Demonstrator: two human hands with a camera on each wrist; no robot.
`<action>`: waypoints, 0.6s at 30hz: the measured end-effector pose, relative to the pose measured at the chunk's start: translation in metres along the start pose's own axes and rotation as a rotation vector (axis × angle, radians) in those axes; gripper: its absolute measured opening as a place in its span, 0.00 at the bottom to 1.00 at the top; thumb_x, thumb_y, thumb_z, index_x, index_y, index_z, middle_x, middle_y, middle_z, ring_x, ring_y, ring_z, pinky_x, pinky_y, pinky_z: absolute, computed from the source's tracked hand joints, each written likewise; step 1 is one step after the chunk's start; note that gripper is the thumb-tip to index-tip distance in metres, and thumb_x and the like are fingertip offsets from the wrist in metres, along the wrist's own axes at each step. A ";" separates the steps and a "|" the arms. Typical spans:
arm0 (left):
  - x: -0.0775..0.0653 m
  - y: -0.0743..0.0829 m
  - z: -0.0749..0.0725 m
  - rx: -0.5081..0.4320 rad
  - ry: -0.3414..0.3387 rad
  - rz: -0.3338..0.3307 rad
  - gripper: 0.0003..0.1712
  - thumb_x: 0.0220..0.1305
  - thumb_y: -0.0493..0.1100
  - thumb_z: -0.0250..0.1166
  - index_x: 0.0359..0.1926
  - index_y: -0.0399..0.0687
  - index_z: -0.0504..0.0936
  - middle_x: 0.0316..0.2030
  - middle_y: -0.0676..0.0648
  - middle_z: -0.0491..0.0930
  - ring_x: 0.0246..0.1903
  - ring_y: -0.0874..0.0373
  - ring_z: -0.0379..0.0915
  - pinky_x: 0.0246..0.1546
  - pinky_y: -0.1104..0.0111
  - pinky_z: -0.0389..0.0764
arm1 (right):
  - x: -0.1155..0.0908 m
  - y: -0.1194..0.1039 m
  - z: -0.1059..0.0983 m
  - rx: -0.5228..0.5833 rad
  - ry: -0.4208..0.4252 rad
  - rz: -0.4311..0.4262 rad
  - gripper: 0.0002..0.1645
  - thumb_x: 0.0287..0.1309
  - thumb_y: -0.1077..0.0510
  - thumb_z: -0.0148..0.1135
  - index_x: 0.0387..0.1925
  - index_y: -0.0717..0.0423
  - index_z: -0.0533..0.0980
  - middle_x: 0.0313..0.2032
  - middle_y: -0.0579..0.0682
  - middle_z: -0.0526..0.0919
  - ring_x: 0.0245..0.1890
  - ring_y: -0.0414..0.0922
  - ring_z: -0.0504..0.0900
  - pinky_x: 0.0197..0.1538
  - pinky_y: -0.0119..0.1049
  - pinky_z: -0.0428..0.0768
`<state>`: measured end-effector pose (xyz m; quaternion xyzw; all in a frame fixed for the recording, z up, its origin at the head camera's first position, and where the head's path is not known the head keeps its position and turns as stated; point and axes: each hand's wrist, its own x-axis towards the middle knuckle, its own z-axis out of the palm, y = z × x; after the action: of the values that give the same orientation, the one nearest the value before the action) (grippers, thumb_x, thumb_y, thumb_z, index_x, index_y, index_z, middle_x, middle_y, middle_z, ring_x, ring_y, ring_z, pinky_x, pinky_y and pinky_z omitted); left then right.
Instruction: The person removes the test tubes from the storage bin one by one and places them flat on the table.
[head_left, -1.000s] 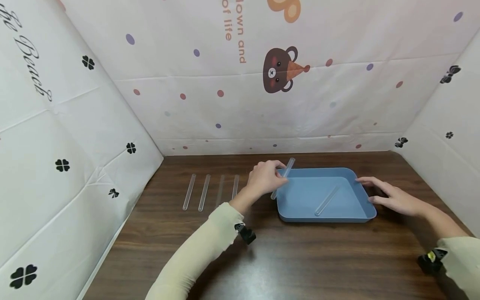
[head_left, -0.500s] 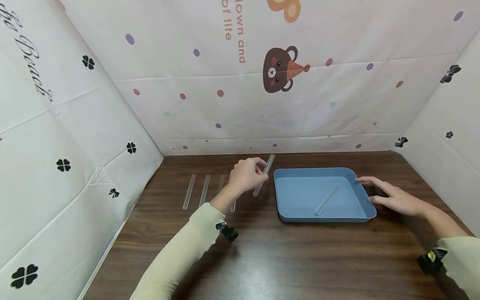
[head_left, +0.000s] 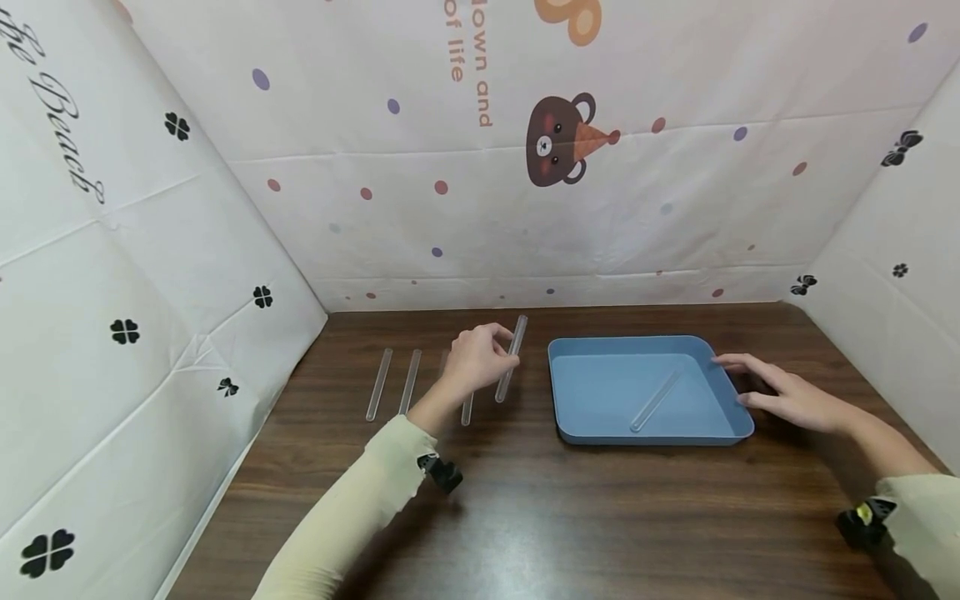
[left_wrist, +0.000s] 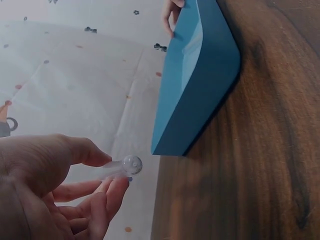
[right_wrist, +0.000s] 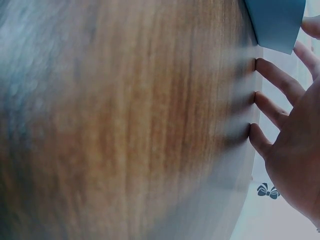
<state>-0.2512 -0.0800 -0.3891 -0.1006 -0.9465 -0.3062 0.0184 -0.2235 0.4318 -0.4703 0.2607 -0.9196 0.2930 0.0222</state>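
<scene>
My left hand (head_left: 477, 358) pinches a clear test tube (head_left: 521, 333) between thumb and fingers, tilted, left of the blue tray (head_left: 600, 439). In the left wrist view the tube's rounded end (left_wrist: 132, 164) points towards the camera, between thumb and fingertips. Another clear test tube (head_left: 655, 402) lies slanted inside the tray. At the tray's right side my right hand (head_left: 798, 400) has its fingers spread and relaxed, touching the rim. The right wrist view shows several of its fingertips resting on the tabletop beside the tray wall (right_wrist: 277, 25).
Several clear test tubes lie in a row on the dark wood table (head_left: 525, 517), among them the leftmost tube (head_left: 379, 384); my left hand and wrist partly cover others. A printed white cloth (head_left: 420, 217) stands behind the table and along both sides.
My left hand has moved left with the test tube, from over the tray's left edge to beside the row of tubes. My right hand and the tray have stayed put.
</scene>
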 end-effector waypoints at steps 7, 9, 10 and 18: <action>0.011 -0.029 0.021 -0.077 -0.050 -0.030 0.20 0.72 0.47 0.77 0.60 0.46 0.91 0.35 0.49 0.95 0.30 0.60 0.91 0.52 0.56 0.88 | 0.000 -0.001 0.000 0.002 0.005 -0.007 0.37 0.74 0.67 0.69 0.79 0.56 0.71 0.67 0.14 0.71 0.62 0.12 0.70 0.52 0.25 0.78; 0.023 -0.051 0.036 -0.095 -0.064 -0.032 0.21 0.71 0.52 0.78 0.59 0.49 0.91 0.34 0.52 0.95 0.27 0.63 0.90 0.53 0.58 0.88 | 0.000 -0.002 0.000 0.003 0.005 -0.007 0.37 0.74 0.67 0.69 0.79 0.56 0.71 0.67 0.14 0.71 0.62 0.12 0.70 0.52 0.25 0.78; 0.030 -0.062 0.045 -0.104 -0.071 -0.038 0.22 0.70 0.54 0.78 0.59 0.51 0.91 0.34 0.54 0.94 0.26 0.64 0.90 0.51 0.59 0.88 | 0.000 -0.002 0.000 0.004 0.004 -0.005 0.37 0.74 0.67 0.69 0.79 0.56 0.71 0.67 0.14 0.72 0.62 0.12 0.70 0.52 0.25 0.78; 0.035 -0.068 0.064 -0.108 -0.134 -0.165 0.21 0.72 0.50 0.77 0.60 0.50 0.88 0.29 0.54 0.93 0.24 0.63 0.92 0.64 0.51 0.88 | -0.001 -0.001 0.001 0.006 0.012 -0.016 0.37 0.72 0.68 0.69 0.79 0.56 0.71 0.67 0.15 0.72 0.62 0.13 0.71 0.53 0.24 0.78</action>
<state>-0.2979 -0.0902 -0.4764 -0.0435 -0.9328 -0.3496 -0.0757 -0.2224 0.4309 -0.4704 0.2662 -0.9165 0.2971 0.0295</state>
